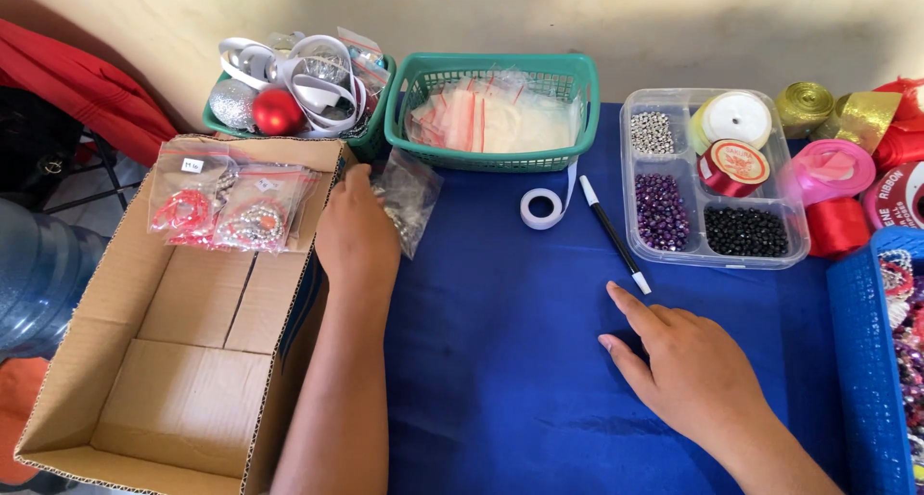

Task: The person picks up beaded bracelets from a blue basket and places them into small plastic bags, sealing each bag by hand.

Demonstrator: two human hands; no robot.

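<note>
While baskets (491,110) crowd behind, hands (358,230) flank a black pen (614,235).

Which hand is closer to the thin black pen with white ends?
Right. The right hand lies just below the thin black pen; the left hand is far left, by the cardboard box.

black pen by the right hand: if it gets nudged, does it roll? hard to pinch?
The black pen looks round and slim, lying flat on the blue cloth, so it would probably roll sideways, though the cloth may damp that. Likely light and stiff; the right hand rests open just below its tip.
</note>
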